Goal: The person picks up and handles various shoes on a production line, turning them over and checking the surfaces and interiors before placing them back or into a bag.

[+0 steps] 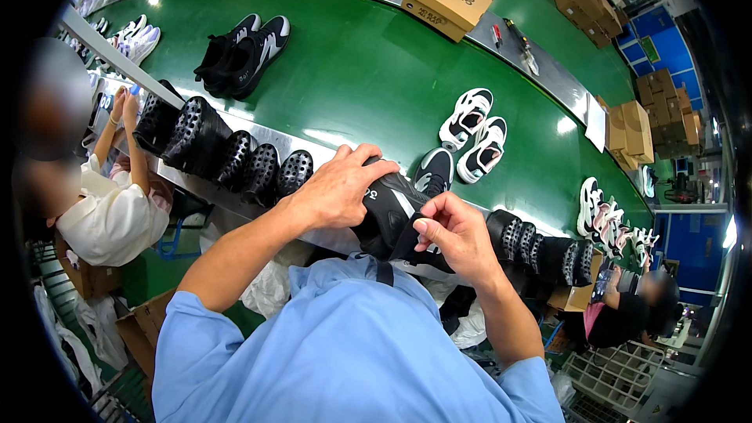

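Close to my body, a black sneaker with a white side stripe is held at the table's near edge. My left hand wraps over it from the left, fingers closed around its upper. From the right, my right hand pinches a dark flap-like edge of the same sneaker between thumb and forefinger. Just beyond my hands lies another dark sneaker with white laces area, partly hidden. A pair of white and black sneakers stands past it to the right.
Black studded, rounded pieces line the near edge on both sides. A black sneaker pair sits far left on the green table. A shoe box rests on the far ledge. Co-workers sit left and right.
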`<state>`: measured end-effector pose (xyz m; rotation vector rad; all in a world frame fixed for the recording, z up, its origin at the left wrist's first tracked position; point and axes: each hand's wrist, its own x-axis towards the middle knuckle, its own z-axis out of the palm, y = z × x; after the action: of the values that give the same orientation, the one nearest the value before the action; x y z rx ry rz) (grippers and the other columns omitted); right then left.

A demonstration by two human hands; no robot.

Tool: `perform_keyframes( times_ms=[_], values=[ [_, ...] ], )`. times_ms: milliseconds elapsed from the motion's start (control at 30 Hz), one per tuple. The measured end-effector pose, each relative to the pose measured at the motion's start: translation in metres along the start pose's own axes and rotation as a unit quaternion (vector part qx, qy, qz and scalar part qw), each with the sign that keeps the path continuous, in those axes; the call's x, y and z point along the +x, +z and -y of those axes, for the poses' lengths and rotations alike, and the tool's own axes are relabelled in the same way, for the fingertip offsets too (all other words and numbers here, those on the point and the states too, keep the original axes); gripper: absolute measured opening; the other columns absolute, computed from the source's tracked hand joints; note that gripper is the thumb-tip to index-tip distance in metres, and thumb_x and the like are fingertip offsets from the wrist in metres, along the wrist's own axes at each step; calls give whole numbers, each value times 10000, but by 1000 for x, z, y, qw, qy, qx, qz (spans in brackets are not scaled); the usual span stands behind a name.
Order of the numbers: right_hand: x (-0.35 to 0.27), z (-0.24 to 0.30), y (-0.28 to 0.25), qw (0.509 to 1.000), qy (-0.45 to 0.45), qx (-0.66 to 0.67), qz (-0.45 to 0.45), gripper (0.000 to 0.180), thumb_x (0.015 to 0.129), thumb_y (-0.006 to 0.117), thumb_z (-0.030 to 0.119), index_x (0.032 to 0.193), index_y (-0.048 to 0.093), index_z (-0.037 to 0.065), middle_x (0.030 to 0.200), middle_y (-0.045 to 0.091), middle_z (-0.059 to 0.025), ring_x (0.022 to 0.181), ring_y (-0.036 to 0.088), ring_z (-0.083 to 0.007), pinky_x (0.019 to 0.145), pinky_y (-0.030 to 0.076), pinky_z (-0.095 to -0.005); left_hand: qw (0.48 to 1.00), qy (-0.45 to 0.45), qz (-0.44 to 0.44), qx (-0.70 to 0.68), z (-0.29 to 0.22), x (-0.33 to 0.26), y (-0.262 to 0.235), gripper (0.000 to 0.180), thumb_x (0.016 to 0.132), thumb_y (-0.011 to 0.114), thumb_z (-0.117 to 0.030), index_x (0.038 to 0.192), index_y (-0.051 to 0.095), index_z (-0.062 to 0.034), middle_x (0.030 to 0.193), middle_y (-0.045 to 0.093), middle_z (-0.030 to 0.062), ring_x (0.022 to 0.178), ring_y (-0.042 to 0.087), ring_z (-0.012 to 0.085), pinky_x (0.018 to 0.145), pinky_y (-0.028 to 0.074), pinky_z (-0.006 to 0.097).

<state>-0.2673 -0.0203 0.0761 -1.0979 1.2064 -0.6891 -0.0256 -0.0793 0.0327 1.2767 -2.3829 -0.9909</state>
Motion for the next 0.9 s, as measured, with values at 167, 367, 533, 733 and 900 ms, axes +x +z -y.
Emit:
perform_keyframes(
  times_ms=[167, 367, 533, 733, 900],
  values=[
    [6, -7, -1, 999, 8, -2, 32, 134, 986, 707, 59, 1006, 587, 2, 841, 627, -25, 701, 637, -90, 622, 577, -262, 999, -30, 42, -4, -4, 0, -1, 745, 683, 711, 55, 1393, 610, -144, 1420, 529, 148, 1198, 540, 405, 1056, 488, 462],
    [8, -9, 3, 996, 61, -23, 65, 121, 989, 694, 70, 995, 598, -3, 781, 631, -23, 672, 630, -87, 597, 548, -254, 998, -36, 56, -16, -3, -2, 2, 740, 689, 717, 54, 1393, 610, -147, 1442, 522, 149, 1219, 536, 402, 1072, 482, 457],
    [12, -13, 5, 997, 55, 18, 44, 128, 988, 700, 81, 992, 606, -7, 776, 630, -25, 660, 621, -85, 590, 566, -259, 998, -19, 57, -23, -4, -4, -4, 727, 692, 691, 49, 1393, 618, -131, 1421, 539, 162, 1200, 537, 407, 1054, 492, 461],
    [15, -11, 7, 995, 76, -1, 59, 107, 997, 685, 69, 1009, 618, -12, 787, 640, -26, 687, 638, -89, 599, 583, -263, 998, -17, 63, -22, -7, -2, -7, 751, 672, 716, 51, 1392, 621, -141, 1425, 540, 152, 1201, 540, 394, 1065, 488, 451],
    [15, -13, 9, 995, 81, -15, 47, 101, 1004, 679, 70, 1029, 644, -22, 807, 652, -32, 706, 647, -93, 624, 605, -271, 998, -10, 57, -24, -5, -2, -4, 744, 669, 714, 39, 1388, 625, -130, 1417, 545, 156, 1174, 548, 398, 1056, 490, 450]
  ],
)
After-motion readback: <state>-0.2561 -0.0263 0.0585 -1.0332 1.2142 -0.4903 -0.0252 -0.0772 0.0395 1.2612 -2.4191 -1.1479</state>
